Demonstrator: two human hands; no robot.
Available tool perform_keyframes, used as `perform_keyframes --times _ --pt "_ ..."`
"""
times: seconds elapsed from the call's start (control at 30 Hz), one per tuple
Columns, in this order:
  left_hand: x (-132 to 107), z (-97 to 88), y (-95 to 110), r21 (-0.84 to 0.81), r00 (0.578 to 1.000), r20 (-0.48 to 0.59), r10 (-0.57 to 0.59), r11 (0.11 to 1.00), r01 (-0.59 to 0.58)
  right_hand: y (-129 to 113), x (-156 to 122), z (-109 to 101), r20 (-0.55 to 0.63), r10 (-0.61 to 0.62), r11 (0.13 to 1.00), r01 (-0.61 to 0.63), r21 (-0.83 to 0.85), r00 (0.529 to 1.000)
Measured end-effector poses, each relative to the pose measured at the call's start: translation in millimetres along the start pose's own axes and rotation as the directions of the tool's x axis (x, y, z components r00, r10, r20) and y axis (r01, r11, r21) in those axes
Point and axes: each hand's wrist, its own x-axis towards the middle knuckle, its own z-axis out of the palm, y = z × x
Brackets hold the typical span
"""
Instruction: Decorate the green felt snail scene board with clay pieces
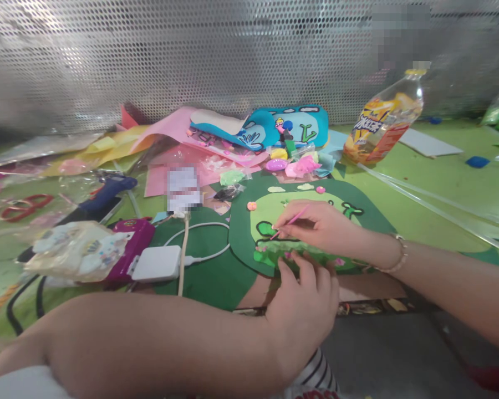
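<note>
A green felt craft piece (pixel 241 238) with a lighter green panel and small glued shapes lies on the table in front of me. My right hand (pixel 320 224) is closed in a pinch on a thin pink stick (pixel 291 221), whose tip touches the light green panel. My left hand (pixel 301 302) rests at the near edge of the felt piece, fingers curled down onto it; whether anything is under them is hidden.
A tilted plastic bottle (pixel 385 119) lies at the back right. Blue felt pieces (pixel 283 127), pink sheets and small coloured bits sit behind the work. A white charger (pixel 157 263), cables, a glue gun (pixel 108 191) and red scissors (pixel 23 206) lie left. Perforated metal wall behind.
</note>
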Motion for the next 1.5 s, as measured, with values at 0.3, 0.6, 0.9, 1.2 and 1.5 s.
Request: perform_keyframes --times 0.3,0.6,0.9,1.2,1.5 --pt "0.6 -0.8 0.3 -0.007 1.0 -0.001 -0.005 1.0 0.005 -0.7 0.2 -1.1 0.007 -0.057 0.994 0.058 -0.094 0.998" --pt "0.5 1.3 -0.4 -0.005 1.0 -0.007 -0.004 1.0 0.004 -1.7 0.4 -1.7 -0.013 -0.083 0.99 0.081 -0.115 0.996" --pt "-0.2 1.3 0.8 0.0 1.0 -0.022 -0.002 1.0 0.002 -0.1 0.9 0.2 -0.007 -0.145 0.982 0.143 -0.124 0.989" --pt "1.6 1.8 1.8 0.013 0.998 -0.061 -0.024 1.0 0.025 -5.3 0.7 4.6 0.116 -0.267 0.958 0.276 -0.077 0.957" --pt "2.6 1.7 2.2 0.013 0.998 -0.067 -0.024 1.0 0.025 -1.3 1.4 5.3 0.149 -0.256 0.961 0.268 -0.063 0.955"
